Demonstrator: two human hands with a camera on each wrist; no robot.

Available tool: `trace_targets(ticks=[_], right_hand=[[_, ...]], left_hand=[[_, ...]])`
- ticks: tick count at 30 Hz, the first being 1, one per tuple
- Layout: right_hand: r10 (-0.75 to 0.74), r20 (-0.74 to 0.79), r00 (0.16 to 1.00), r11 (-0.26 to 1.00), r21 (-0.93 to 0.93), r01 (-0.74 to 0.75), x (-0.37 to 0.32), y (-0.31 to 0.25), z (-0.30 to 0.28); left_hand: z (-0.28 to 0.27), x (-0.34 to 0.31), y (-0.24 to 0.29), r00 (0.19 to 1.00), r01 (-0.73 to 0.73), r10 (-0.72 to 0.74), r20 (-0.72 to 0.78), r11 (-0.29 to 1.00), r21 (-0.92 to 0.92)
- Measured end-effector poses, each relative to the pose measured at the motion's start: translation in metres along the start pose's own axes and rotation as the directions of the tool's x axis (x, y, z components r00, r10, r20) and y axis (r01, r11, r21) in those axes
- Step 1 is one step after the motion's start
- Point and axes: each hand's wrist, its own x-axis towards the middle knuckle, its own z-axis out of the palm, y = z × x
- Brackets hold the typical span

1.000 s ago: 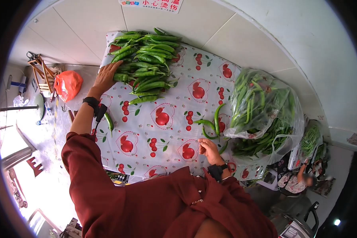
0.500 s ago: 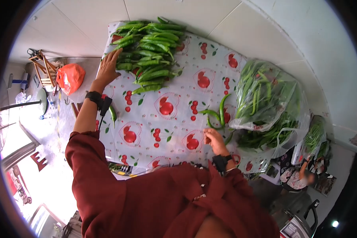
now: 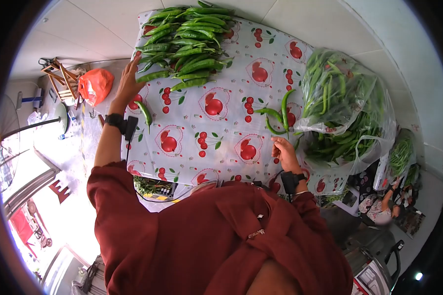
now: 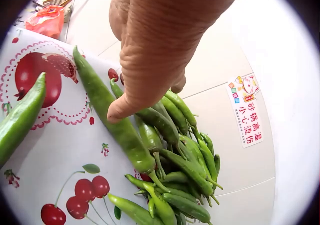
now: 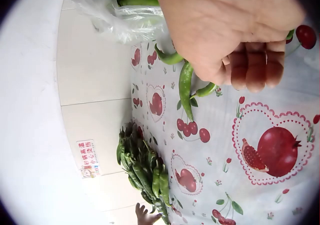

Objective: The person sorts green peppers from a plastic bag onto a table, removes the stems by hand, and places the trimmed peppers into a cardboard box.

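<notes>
Bordering the tablecloth edge [image 4: 50, 44], left fingers [image 3: 131, 70] extended by peppers [image 3: 202, 64]; right fingers [image 5: 256, 69] loosely curled, room between.

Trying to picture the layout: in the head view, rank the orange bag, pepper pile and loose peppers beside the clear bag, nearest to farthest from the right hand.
1. Loose peppers, just beyond the right hand.
2. Pepper pile, farther up, left.
3. Orange bag, at the far left.
</notes>
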Motion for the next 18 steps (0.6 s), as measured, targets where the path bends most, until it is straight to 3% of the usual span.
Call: trace_targets(ticks=[2, 4, 5, 7, 8, 11, 18], right_hand=[[0.001, -0.006, 1.000, 1.000, 0.002, -0.001, -0.002, 0.001, -0.001], [0.010, -0.044, 0.999, 1.000, 0.016, -0.009, -0.006, 0.002, -0.008], [0.019, -0.074, 0.997, 0.999, 0.031, -0.017, -0.007, 0.004, -0.012], [0.010, -0.103, 0.995, 0.999, 0.052, -0.005, -0.012, 0.004, -0.018], [-0.003, -0.099, 0.995, 0.999, 0.049, 0.008, -0.012, 0.006, -0.025], [-0.035, -0.144, 0.989, 0.999, 0.006, 0.036, -0.019, 0.004, -0.034], [-0.160, -0.213, 0.964, 0.987, -0.042, 0.155, -0.024, 0.011, -0.053]], left_hand=[[0.002, -0.024, -0.014, 1.000, 0.007, -0.007, -0.008, 1.000, 0.018], [0.005, -0.051, -0.009, 0.988, 0.108, -0.112, 0.103, 0.993, 0.050], [0.015, -0.069, -0.021, 0.997, -0.062, 0.057, 0.047, 0.991, 0.121], [0.013, -0.094, -0.002, 0.982, -0.076, 0.068, 0.174, 0.996, 0.036], [0.020, -0.107, -0.006, 0.980, -0.147, 0.124, 0.158, 0.979, 0.140], [0.020, -0.120, 0.026, 0.986, -0.078, 0.038, 0.165, 0.967, 0.244], [0.044, -0.124, 0.042, 0.991, 0.101, -0.113, 0.077, 0.984, 0.147]])
